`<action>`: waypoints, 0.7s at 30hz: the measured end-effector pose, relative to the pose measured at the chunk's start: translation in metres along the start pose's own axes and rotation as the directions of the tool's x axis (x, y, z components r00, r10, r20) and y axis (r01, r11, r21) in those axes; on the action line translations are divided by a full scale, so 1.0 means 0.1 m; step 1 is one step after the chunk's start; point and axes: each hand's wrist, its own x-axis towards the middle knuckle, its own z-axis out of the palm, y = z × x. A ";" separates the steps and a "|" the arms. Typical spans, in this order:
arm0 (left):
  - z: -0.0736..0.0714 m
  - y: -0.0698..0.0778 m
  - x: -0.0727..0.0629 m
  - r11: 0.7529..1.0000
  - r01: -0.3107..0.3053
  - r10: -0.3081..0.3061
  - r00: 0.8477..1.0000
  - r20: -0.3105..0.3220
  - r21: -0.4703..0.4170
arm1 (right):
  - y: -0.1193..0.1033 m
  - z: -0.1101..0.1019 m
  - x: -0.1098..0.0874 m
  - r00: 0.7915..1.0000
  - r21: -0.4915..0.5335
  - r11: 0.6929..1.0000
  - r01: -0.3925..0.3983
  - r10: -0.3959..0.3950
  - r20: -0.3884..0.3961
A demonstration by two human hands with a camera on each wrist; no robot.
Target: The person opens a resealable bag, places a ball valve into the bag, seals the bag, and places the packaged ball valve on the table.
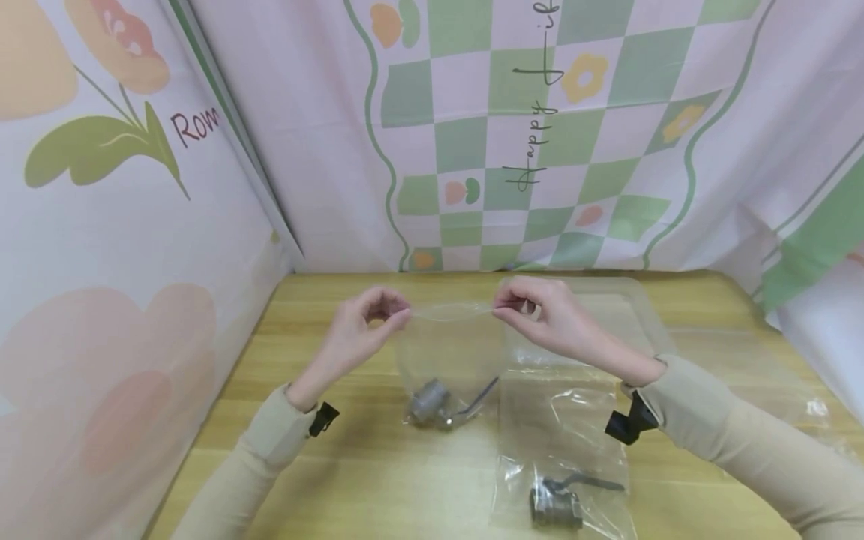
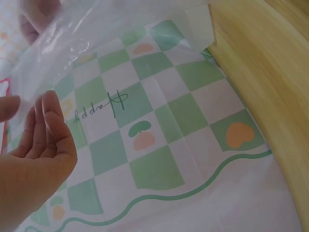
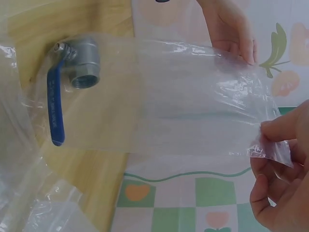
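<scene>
A clear plastic bag [image 1: 455, 349] hangs upright between my hands, its mouth at the top. My left hand [image 1: 364, 326] pinches the left corner of the mouth between thumb and fingers. At the opposite corner, my right hand [image 1: 550, 322] pinches the film the same way. Inside, at the bottom of the bag, lies a grey metal ball valve [image 3: 84, 60] with a blue lever handle [image 3: 55, 104]. The right wrist view shows the valve's threaded opening. In the left wrist view the left hand [image 2: 41, 150] is near the bag's film [image 2: 63, 53].
Another bagged ball valve [image 1: 556, 506] lies on the wooden table [image 1: 358, 480] at the front right. Behind it is a translucent plastic tray [image 1: 628, 296], partly under my right forearm. More clear film [image 1: 749, 375] lies farther right. Printed curtains [image 1: 324, 150] enclose the table's back and sides.
</scene>
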 end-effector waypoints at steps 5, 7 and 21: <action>0.01 0.01 0.02 1.000 -0.014 0.014 0.999 0.029 0.003 | -0.02 0.00 -0.01 1.000 -0.019 1.000 -0.007 0.006 -0.005; 0.01 0.01 0.02 1.000 -0.016 0.016 0.999 0.041 0.003 | -0.03 0.01 -0.01 1.000 -0.023 0.999 -0.028 0.028 -0.003; 0.11 0.03 0.03 0.994 -0.108 0.107 0.994 0.021 0.033 | -0.09 0.04 0.03 0.999 -0.039 0.999 0.035 -0.035 0.012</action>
